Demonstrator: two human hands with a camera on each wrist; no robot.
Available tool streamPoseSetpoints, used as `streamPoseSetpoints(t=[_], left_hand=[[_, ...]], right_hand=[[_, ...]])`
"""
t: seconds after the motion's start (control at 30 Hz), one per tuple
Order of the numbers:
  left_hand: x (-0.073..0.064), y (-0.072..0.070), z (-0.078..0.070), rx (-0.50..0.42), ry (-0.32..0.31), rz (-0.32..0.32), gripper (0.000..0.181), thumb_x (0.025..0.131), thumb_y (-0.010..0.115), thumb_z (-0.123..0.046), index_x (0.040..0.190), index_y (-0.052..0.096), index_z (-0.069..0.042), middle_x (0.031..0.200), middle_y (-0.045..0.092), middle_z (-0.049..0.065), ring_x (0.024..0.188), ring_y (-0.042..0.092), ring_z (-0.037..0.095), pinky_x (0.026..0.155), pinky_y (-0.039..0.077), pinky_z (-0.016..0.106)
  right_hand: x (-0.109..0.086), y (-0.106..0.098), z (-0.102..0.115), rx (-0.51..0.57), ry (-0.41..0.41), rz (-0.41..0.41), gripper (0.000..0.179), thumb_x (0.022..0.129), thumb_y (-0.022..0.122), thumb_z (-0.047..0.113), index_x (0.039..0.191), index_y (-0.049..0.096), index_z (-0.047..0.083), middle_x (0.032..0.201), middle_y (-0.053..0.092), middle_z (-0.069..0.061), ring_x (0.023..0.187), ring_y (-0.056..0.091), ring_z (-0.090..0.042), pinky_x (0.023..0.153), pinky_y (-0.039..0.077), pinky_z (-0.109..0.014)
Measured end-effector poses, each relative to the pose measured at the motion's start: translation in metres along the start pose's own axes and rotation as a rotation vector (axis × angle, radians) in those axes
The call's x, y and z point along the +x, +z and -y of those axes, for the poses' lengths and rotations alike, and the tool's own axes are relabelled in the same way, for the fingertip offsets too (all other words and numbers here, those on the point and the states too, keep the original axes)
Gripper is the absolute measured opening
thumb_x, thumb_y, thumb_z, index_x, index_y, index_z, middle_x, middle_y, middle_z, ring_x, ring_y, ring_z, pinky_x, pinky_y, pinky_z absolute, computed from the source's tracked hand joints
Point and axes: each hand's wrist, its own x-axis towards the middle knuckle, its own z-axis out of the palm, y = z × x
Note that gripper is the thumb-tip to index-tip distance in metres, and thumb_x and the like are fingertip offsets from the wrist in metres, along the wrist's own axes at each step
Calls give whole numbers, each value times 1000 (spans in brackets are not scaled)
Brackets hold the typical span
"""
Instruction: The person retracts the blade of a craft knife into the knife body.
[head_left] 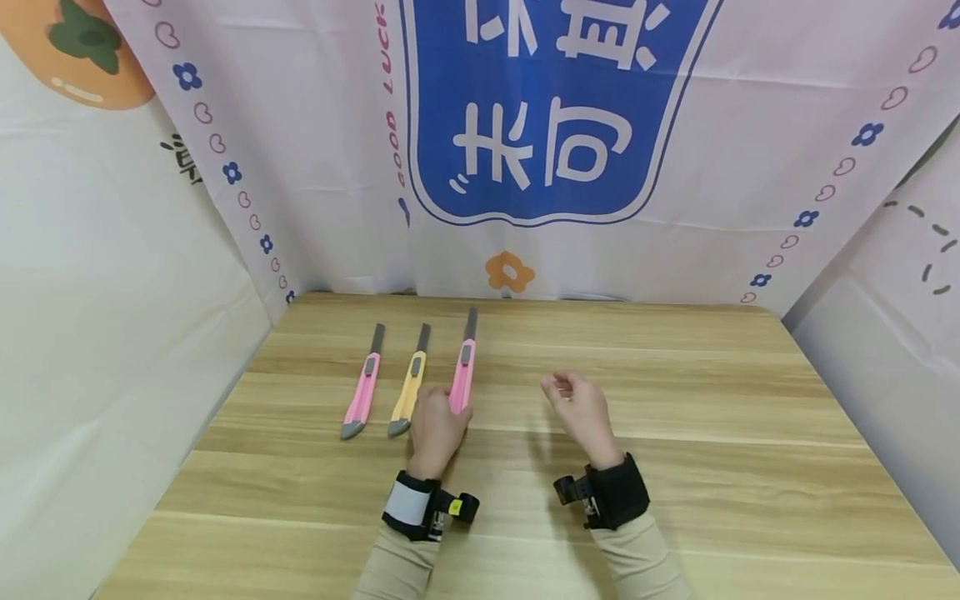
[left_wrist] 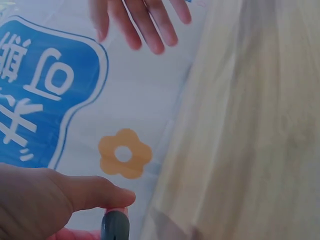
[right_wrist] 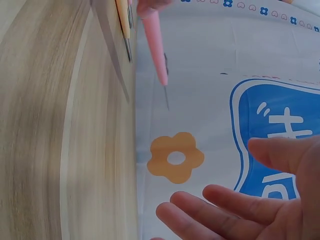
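Observation:
My left hand [head_left: 437, 425] grips the lower handle of a pink utility knife [head_left: 463, 367], whose grey blade is extended and points toward the back of the table. From the right wrist view, this pink knife [right_wrist: 155, 45] is held up off the wood. Its grey butt end [left_wrist: 115, 226] shows under the thumb in the left wrist view. My right hand [head_left: 581, 412] hovers over the table to the right, holding nothing, with its fingers [right_wrist: 235, 210] loosely bent and thumb apart. Beside the left hand lies a yellow utility knife [head_left: 409, 387]; another pink utility knife [head_left: 363, 392] lies farther left, both with blades out.
The wooden table [head_left: 712, 400] meets a printed white cloth [head_left: 337, 208] hanging along its back edge. More cloth hangs at the left and right sides. Each wrist wears a black strap [head_left: 618, 492] with a small camera.

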Motion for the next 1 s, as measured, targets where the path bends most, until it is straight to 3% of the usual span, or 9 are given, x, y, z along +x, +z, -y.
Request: streamPoseSetpoints(t=[0.17, 0.37, 0.5, 0.63, 0.77, 1.0], left_hand=[[-5, -8, -13, -16, 67, -31, 40, 70, 76, -11, 104, 67, 9, 96, 60, 22, 74, 55, 27, 63, 51, 41], [-13, -14, -30, -40, 201, -90, 42, 66, 79, -9, 100, 66, 11, 86, 61, 21, 74, 54, 28, 63, 51, 42], [-20, -14, -41, -45, 281, -117, 44, 65, 81, -10, 99, 65, 12, 84, 59, 21, 69, 54, 26, 59, 53, 41], [-28, -15, -50, -31, 304, -107, 47, 66, 81, -14, 101, 65, 11, 85, 57, 18, 69, 53, 24, 58, 53, 39], [-36, -17, -57, -36, 324, -91, 47, 67, 81, -16, 102, 64, 11, 86, 56, 17, 68, 51, 22, 56, 51, 37], [-46, -14, -69, -38, 356, -99, 46, 67, 80, -17, 102, 64, 8, 86, 55, 15, 67, 51, 20, 53, 50, 34]], right_hand=[[1, 4, 2, 30, -13, -8, 41, 93, 57, 22, 119, 58, -11, 109, 66, -28, 97, 62, -36, 84, 54, -50], [1, 7, 4, 85, -10, 8, 40, 93, 57, 23, 119, 59, -8, 111, 66, -27, 99, 61, -34, 86, 53, -50], [2, 9, 5, 231, 14, 30, 40, 93, 57, 22, 120, 58, -8, 112, 65, -28, 98, 63, -34, 86, 55, -50], [2, 11, 8, 441, 63, 76, 40, 93, 57, 18, 122, 55, -9, 117, 61, -32, 99, 63, -38, 81, 59, -42], [1, 13, 14, 555, 83, 120, 43, 92, 58, 17, 125, 52, -11, 120, 59, -32, 100, 62, -39, 77, 60, -33], [1, 12, 17, 678, 138, 101, 42, 93, 55, 11, 129, 49, -11, 118, 59, -34, 90, 67, -20, 72, 60, -21]])
